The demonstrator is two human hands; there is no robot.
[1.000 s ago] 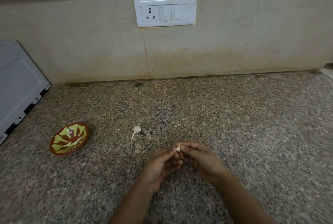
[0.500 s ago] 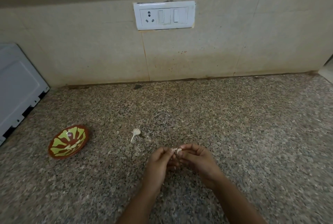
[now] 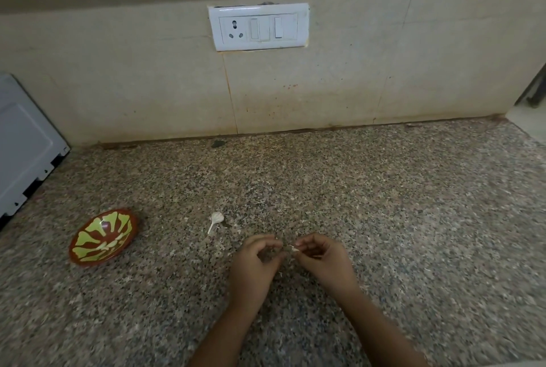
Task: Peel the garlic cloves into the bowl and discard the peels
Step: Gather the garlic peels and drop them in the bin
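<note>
On the speckled countertop, the bowl sits at far left, well apart from both hands. The left hand and right hand, joined half a second earlier, now stand slightly apart. The right hand pinches the garlic clove, long axis near horizontal, tip pointing left; whether the left hand's curled fingers hold anything cannot be told. A second clove lies beyond, stalk pointing down-left.

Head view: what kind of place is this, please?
Probably a home kitchen: a speckled stone counter against a tiled wall, a socket and switch panel above it, and a small patterned bowl on the counter.
</note>
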